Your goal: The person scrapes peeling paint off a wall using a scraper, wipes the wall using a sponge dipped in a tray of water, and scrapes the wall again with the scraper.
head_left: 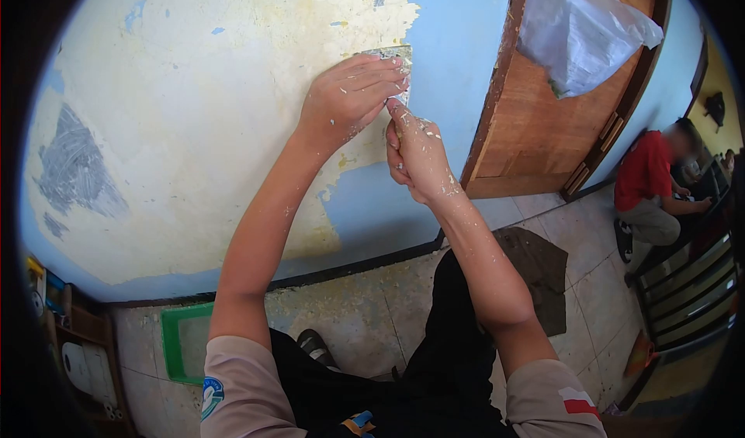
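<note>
The right hand [421,159] is closed around a scraper [405,52] (its handle mostly hidden), while the left hand [351,100], fingers extended, presses over it against the wall [225,73]. By the look of it, most of this stretch is stripped pale; blue paint [462,46] remains rightward, along the bottom and in flecks

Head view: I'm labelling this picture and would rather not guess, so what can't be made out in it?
In the head view:
Flat tool, held end: hidden inside the right grip.
Most of its face: covered by the left grip.
Plastic bag, top: cut off by the upper edge.
Sleeve patch, lettering: too small.
Green tray, right side: hidden behind the left arm.
</note>
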Tool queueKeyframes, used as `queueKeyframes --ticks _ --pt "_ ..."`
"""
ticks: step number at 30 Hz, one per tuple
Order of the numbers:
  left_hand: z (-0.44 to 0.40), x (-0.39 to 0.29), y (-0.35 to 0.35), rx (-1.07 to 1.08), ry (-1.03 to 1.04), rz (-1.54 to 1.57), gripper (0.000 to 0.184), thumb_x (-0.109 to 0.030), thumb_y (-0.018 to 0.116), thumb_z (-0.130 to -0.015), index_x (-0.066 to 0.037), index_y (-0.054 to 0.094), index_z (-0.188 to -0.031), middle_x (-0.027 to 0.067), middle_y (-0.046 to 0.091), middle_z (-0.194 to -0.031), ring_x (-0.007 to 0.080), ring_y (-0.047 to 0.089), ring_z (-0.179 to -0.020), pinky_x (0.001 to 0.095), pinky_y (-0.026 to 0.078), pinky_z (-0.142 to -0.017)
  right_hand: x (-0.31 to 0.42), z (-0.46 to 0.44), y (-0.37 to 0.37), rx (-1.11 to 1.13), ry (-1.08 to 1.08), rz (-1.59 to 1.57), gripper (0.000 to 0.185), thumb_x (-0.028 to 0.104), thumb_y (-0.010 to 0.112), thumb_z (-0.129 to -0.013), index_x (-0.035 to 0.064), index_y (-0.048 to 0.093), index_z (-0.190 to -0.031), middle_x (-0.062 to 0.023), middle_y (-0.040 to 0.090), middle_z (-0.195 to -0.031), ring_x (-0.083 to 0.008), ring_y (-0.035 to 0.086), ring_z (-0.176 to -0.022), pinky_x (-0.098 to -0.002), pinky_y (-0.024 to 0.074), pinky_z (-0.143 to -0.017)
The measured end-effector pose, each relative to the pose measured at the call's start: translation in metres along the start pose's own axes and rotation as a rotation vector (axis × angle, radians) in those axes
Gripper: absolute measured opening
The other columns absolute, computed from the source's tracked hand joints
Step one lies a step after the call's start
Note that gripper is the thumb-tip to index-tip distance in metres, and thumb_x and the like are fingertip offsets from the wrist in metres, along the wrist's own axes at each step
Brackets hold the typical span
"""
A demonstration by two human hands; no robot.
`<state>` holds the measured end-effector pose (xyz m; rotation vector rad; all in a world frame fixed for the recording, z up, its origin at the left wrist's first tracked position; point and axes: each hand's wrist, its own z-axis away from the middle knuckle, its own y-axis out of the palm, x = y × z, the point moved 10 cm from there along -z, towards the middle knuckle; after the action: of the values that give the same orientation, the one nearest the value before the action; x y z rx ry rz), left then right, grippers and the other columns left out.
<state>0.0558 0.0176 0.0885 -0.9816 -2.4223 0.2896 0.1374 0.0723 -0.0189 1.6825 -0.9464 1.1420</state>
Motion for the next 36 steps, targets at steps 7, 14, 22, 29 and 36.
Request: queueKeyframes --ticks 7,14,22,29,36 --pt "0.001 0.002 0.002 -0.022 -0.02 0.005 0.027 0.001 0.075 -0.072 -0.008 0.077 -0.097 0.0039 0.077 -0.11 0.0221 0.071 -0.112 0.0387 0.057 -0.101 0.002 -0.004 -0.002 -0.009 -0.035 0.02 0.051 0.042 0.05 -0.108 0.0106 0.042 -0.068 0.0013 0.032 -0.048 -0.0092 0.023 -0.036 -0.0274 0.0169 -0.034" --pt "0.004 0.0 -0.001 -0.014 -0.053 -0.015 0.028 0.0 0.078 -0.072 -0.009 0.077 -0.098 0.0027 0.077 -0.11 0.0207 0.072 -0.11 0.0369 0.057 -0.101 -0.004 -0.004 -0.008 -0.028 0.026 0.043 0.052 0.043 0.052 -0.107 0.0106 0.043 -0.068 0.0017 0.032 -0.048 -0.0087 0.023 -0.036 -0.027 0.0174 -0.034" --pt "0.004 0.002 0.002 -0.022 -0.091 0.032 0.023 0.0 0.076 -0.075 -0.009 0.077 -0.096 0.0032 0.078 -0.108 0.0212 0.072 -0.109 0.0377 0.057 -0.1 -0.005 -0.001 -0.009 -0.019 0.028 0.047 0.053 0.046 0.053 -0.106 0.011 0.043 -0.069 0.0016 0.032 -0.048 -0.009 0.022 -0.036 -0.0265 0.017 -0.035" --pt "-0.005 0.004 0.006 0.019 -0.105 0.08 0.021 -0.002 0.074 -0.078 -0.008 0.077 -0.098 0.0043 0.078 -0.108 0.0224 0.072 -0.109 0.0382 0.057 -0.101 -0.001 0.0 -0.001 0.037 0.045 -0.09 0.052 0.048 0.052 -0.106 0.0118 0.041 -0.07 0.001 0.031 -0.047 -0.0095 0.021 -0.035 -0.0267 0.0164 -0.034" --pt "-0.008 0.002 0.002 -0.02 -0.087 0.049 0.024 0.0 0.075 -0.076 -0.009 0.077 -0.099 0.0041 0.078 -0.106 0.023 0.072 -0.109 0.0382 0.057 -0.1 -0.004 0.0 0.005 0.096 0.143 -0.166 0.053 0.048 0.051 -0.106 0.012 0.041 -0.069 0.001 0.03 -0.047 -0.0105 0.02 -0.033 -0.0273 0.0169 -0.033"
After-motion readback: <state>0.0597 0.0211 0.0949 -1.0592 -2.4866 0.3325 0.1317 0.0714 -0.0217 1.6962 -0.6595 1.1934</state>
